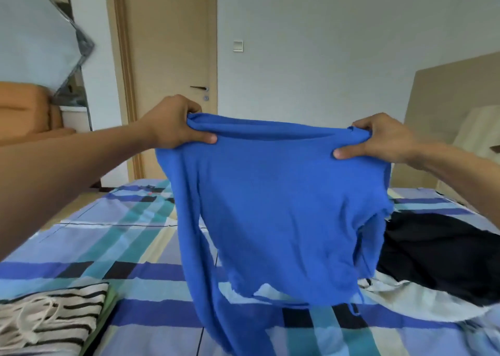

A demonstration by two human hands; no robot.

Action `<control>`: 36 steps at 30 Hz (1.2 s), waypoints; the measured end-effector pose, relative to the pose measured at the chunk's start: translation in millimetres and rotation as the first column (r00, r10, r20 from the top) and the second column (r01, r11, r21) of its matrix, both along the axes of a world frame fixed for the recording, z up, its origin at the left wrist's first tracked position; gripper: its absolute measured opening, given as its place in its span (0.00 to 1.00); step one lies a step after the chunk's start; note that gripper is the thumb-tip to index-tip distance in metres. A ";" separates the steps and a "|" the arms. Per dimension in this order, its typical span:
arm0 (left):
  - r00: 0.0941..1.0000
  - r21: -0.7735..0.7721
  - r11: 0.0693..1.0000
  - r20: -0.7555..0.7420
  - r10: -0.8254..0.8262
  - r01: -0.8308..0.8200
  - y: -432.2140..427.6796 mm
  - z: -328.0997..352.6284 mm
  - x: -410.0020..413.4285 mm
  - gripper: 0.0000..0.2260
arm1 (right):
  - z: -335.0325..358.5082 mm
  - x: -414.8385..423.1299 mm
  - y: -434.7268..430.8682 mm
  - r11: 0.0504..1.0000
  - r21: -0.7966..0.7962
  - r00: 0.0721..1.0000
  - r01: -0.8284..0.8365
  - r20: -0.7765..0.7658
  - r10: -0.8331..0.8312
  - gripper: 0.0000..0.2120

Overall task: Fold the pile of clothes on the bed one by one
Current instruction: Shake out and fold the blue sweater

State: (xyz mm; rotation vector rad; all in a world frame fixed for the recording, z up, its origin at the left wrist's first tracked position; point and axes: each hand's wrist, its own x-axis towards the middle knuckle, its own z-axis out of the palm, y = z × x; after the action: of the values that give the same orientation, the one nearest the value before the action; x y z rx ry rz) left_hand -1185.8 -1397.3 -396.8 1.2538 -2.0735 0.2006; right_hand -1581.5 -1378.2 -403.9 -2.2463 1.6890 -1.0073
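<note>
No text, label, brand, number or sign can be read anywhere here.

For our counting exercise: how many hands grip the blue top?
2: left hand at upper left of the blue top, right hand at upper right; none hidden.

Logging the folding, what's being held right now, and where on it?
The blue top, by its upper edge: left hand at one end, right hand at the other.
</note>
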 end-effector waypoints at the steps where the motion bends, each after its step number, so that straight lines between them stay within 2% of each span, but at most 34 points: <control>1: 1.000 -0.012 1.000 -0.001 -0.001 0.001 0.8 6.6 2.9 0.26 | 6.7 -0.3 4.0 0.998 0.040 0.998 -0.054 0.038 0.053 0.16; 8: 0.996 0.006 0.999 -0.078 -0.035 0.036 -3.3 9.8 26.5 0.18 | 6.2 -5.4 10.2 0.958 0.133 0.937 -0.254 0.278 0.210 0.23; 12: 0.994 0.038 0.996 -0.066 -0.083 0.086 0.0 -2.3 27.7 0.18 | -18.9 -5.1 6.2 0.915 0.216 0.896 -0.340 0.371 0.246 0.12; 16: 0.990 0.114 0.984 -0.043 -0.136 0.140 12.3 -2.9 22.7 0.20 | -54.5 5.7 4.5 0.888 0.245 0.805 -0.390 0.559 0.199 0.02; 19: 0.983 0.207 0.961 -0.016 -0.184 0.183 20.9 -0.1 22.1 0.21 | -68.3 12.9 1.6 0.907 0.226 0.737 -0.356 0.664 0.125 0.04; 21: 0.981 0.187 0.963 -0.024 -0.194 0.195 24.6 1.4 24.4 0.20 | -68.5 15.8 1.8 0.920 0.208 0.721 -0.332 0.685 0.105 0.05; 24: 0.974 0.149 0.963 -0.059 -0.219 0.226 29.0 0.8 25.3 0.16 | -61.5 18.0 5.0 0.929 0.190 0.713 -0.317 0.693 0.102 0.03; 27: 0.969 0.133 0.964 -0.128 -0.212 0.229 34.4 -2.1 16.3 0.14 | -51.9 23.4 8.1 0.931 0.214 0.766 -0.295 0.635 0.097 0.05; 28: 0.965 0.119 0.967 -0.164 -0.205 0.225 35.3 -3.4 11.8 0.15 | -50.2 26.5 9.4 0.929 0.234 0.793 -0.286 0.602 0.093 0.07; 30: 0.954 0.105 0.970 -0.231 -0.189 0.218 37.4 -5.4 2.3 0.15 | -50.3 35.3 12.3 0.916 0.287 0.847 -0.280 0.523 0.095 0.04; 33: 0.921 0.138 0.965 -0.354 -0.161 0.222 39.3 -9.7 -10.5 0.16 | -57.6 46.0 14.6 0.898 0.374 0.934 -0.230 0.343 0.096 0.07; 36: 0.884 0.175 0.960 -0.453 -0.119 0.219 40.5 -16.2 -21.6 0.18 | -64.5 52.8 12.6 0.933 0.333 0.966 -0.138 0.251 0.053 0.08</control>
State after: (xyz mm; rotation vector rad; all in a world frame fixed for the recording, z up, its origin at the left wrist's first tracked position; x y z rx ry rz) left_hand -1207.5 -1356.8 -413.0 1.1092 -1.8241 -0.3770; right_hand -1528.7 -1365.6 -468.4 -1.8790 1.5018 -0.8383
